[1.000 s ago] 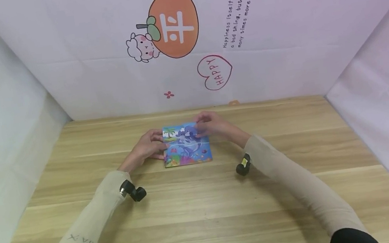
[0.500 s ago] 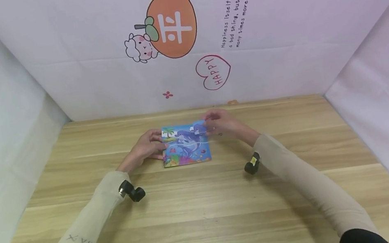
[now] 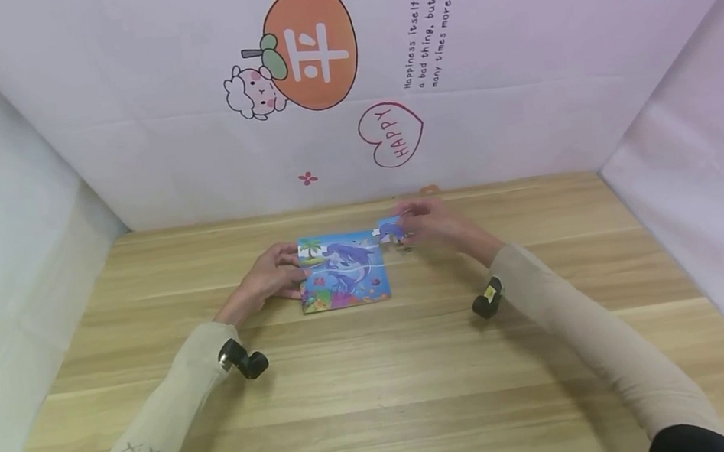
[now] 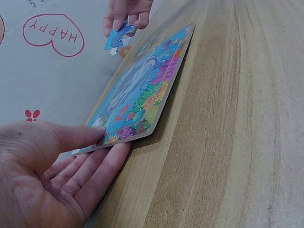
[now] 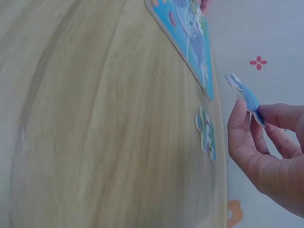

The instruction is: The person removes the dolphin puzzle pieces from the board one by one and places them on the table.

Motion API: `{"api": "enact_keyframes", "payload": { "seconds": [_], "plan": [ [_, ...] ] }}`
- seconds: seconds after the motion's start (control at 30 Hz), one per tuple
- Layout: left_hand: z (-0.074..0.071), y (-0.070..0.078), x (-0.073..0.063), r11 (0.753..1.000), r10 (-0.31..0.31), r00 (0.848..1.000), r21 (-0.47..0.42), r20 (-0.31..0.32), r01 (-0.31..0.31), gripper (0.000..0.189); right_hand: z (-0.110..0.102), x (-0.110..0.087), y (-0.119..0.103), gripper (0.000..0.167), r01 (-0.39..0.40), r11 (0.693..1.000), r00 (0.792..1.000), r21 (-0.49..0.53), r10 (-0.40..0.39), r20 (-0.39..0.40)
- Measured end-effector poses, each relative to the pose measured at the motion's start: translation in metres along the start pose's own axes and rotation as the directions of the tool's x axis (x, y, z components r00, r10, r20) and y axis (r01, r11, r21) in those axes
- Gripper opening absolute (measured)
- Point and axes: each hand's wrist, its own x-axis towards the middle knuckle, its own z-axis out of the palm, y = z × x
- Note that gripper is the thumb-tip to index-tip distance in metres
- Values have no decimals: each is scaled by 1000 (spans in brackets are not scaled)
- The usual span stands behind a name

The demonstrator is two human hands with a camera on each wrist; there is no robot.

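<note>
Rightward of a white side sheet (image 3: pixel 1 230), the left hand (image 3: pixel 269 273) pinches a dolphin jigsaw (image 3: pixel 344 271) by its 9 o'clock edge — toward 12 o'clock on the wood-grain tabletop (image 3: pixel 383 377), before a printed backdrop (image 3: pixel 173 67) — and, at the jigsaw's 2 o'clock, the right hand (image 3: pixel 436 222) pinches a dolphin puzzle piece (image 3: pixel 390 230).

Inventory by count: one wooden table (image 3: pixel 379 393).
Noted from where I stand: one puzzle board (image 3: pixel 343 269); one held puzzle piece (image 5: pixel 247 96) and one tabletop piece (image 5: pixel 208 135), two loose in sight; one left hand (image 3: pixel 267 273), one right hand (image 3: pixel 432 221), two in all; two beige sleeves (image 3: pixel 155 433); two black wrist devices (image 3: pixel 243 358); three white cloth walls (image 3: pixel 188 173). Printed on the back one: one orange fruit (image 3: pixel 311 47), one sheep figure (image 3: pixel 254 93), one heart (image 3: pixel 392 134), one whole red flower (image 3: pixel 307 179), three lines of English wording (image 3: pixel 434 23).
</note>
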Motion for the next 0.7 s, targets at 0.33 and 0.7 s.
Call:
{"api": "enact_keyframes", "payload": {
  "seconds": [0.33,0.7],
  "plan": [
    [1,-1,1,1000,11,1000,-5,3,-11,75,-32,-8,6,41,46,999,999,-26,-47,-19],
    [0,-2,0,1000,5,1000,-9,2,-5,77,-66,-21,18,35,18,984,1000,-175,-19,-5]
  ]
}}
